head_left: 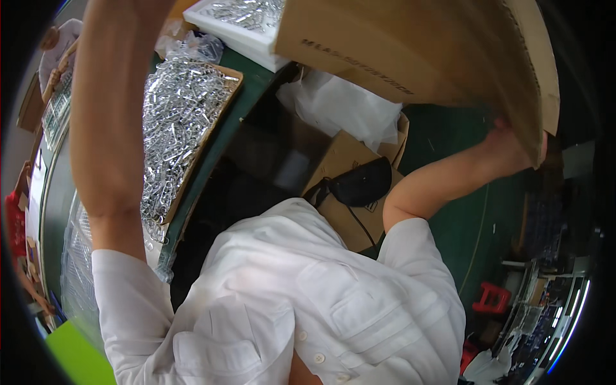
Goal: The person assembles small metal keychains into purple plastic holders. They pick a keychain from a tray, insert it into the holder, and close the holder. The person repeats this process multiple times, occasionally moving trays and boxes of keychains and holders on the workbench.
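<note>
A large brown cardboard box [385, 48] is held up in front of me, tilted, with its side toward me. My right hand [513, 146] grips the lower right edge of this box, the cardboard between thumb and fingers. My left forearm [112, 115] reaches up past the top of the view, so the left hand itself is out of sight. Beside that forearm, a shallow cardboard tray [234, 78] is heaped with small shiny metal pieces [183, 128].
A white foam box [224, 29] holds more metal pieces on the green table [253, 83]. Below the raised box, a black pouch [362, 183] lies on a cardboard carton [346, 154] near white plastic sheeting [346, 106]. A red stool [491, 297] stands at right; people [59, 54] are at left.
</note>
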The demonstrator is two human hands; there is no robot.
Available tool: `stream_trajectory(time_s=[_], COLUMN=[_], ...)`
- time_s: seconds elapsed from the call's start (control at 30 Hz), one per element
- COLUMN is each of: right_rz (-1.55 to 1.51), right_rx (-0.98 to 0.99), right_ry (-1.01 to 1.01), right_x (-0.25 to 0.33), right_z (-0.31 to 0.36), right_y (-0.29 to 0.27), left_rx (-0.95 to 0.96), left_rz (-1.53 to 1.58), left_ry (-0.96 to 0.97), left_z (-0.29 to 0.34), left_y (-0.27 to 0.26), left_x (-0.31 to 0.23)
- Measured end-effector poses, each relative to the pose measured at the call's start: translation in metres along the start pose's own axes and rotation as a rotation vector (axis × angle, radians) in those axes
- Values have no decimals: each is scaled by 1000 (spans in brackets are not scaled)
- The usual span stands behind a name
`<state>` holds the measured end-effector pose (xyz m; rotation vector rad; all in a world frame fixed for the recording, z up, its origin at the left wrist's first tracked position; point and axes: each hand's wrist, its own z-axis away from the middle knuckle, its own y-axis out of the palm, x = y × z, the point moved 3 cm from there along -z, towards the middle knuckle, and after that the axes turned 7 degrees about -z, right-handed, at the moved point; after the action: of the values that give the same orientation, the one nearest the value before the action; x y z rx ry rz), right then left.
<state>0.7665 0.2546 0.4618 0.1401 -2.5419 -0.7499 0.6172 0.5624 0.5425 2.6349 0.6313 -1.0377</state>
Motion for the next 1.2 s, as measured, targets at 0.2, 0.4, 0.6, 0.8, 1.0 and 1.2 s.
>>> stream_trajectory(time_s=[0.2, 0.4, 0.6, 0.8, 1.0, 1.2], right_rz=[257, 446, 514, 536, 890, 780], right_rx=[-105, -27, 86, 52, 70, 199], right_ry=[52, 193, 343, 462, 599, 1035], right_x=[-5, -57, -82, -103, -98, -83], right_z=[-24, -54, -38, -14, 32, 34], right_y=[-74, -131, -181, -269, -383, -363], left_rx=[388, 300, 334, 421, 462, 532], left_rz=[284, 377, 463, 398, 382, 407], left_ry=[-313, -619, -731, -781, -988, -1097], left_z=[-9, -4, 34, 77, 173, 180], left_y=[60, 113, 158, 210, 245, 256], left_x=[75, 171, 231, 260, 309, 302])
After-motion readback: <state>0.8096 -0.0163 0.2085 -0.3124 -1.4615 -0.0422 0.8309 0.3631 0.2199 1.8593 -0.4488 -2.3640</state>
